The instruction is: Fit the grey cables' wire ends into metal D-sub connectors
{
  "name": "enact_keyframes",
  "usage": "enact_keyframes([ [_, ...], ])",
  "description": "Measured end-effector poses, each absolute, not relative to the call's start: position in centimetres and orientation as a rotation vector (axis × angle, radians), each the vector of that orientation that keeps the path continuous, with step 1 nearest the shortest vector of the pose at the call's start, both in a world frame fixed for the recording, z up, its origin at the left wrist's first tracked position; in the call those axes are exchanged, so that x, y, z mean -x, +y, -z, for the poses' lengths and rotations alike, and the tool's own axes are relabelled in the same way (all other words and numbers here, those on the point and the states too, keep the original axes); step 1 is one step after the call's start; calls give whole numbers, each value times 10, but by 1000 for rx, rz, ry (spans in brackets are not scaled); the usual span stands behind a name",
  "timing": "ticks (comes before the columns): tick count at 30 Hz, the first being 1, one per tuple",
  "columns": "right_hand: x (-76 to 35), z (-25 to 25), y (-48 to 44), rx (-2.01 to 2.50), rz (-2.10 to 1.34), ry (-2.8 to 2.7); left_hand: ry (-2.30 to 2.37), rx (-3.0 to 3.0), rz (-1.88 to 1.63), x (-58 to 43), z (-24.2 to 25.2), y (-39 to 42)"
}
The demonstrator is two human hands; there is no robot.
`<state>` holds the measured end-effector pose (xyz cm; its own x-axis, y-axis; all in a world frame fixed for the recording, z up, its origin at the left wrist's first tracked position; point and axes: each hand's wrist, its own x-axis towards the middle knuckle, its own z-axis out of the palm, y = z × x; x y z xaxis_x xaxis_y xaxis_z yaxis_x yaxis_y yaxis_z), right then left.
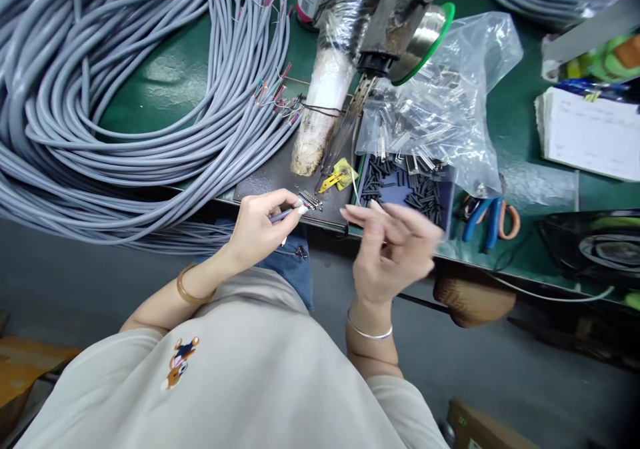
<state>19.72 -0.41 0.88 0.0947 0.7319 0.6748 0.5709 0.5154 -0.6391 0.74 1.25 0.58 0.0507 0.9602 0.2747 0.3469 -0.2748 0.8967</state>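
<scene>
Head view: left hand (260,228) around grey cable (281,216), beside connector (311,200).

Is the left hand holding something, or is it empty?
Not empty: the left hand pinches a grey cable between thumb and fingers, close to a connector.

Two hands (257,229) (393,246), two bracelets (183,289) (370,335), one spool (423,44)
</scene>
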Motion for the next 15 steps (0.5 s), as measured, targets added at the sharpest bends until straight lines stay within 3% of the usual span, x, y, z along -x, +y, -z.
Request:
enact_keyframes([
  [5,-186,-4,6,1097,-176,-1836,1326,-1728,-1249,-9,-8,20],
  [15,-177,-2,21,1078,-132,-1782,1302,-1916,-1356,-6,-15,28],
])
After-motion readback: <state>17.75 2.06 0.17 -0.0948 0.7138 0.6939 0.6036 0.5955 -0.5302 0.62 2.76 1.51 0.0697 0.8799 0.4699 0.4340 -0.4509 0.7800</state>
